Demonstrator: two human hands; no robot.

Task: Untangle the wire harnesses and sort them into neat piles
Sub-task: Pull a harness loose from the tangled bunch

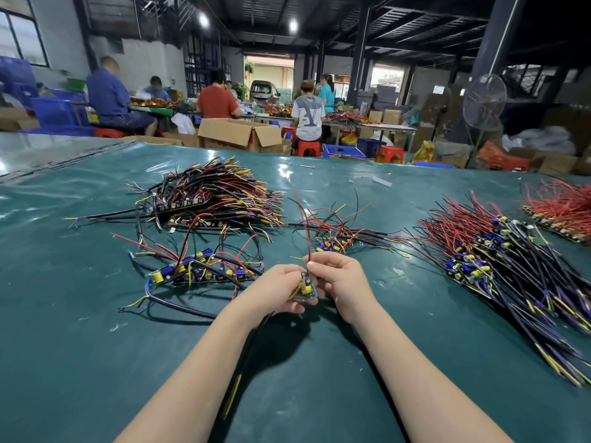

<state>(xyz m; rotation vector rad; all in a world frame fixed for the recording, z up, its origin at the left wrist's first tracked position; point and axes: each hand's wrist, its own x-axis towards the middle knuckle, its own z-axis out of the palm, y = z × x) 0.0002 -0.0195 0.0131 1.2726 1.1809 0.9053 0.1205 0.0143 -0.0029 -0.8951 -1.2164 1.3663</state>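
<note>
The wire harness [306,288] I'm working on, a small board with leads, is held up off the bench [96,346] between both hands, about midway along the near edge and a little in from it. Its red wire [303,225] stands up toward the far edge. Its black wire [255,346] trails down beside my left forearm toward the near edge.

What worries me is that the red wire rises just beside the loose tangle [339,238] lying beyond my hands, and I can't tell whether it is free of it. If it is caught and I pull, I judge the tangle would drag along and tighten. The trailing black wire could snag under my arm. It could also sweep into the short row [204,271] of harnesses laid out to the left of my hands and spoil it. A hard tug might also strain the lead where it joins the board.

My left hand [281,290] is curled round the board, gripping it from below. My right hand [335,279] is closed too, pinching the red wire just above the board.

Farther out, a big pile [217,193] sits toward the far left corner. A long pile [511,266] lies toward the right edge, with a red bundle [566,206] beyond it.
</note>
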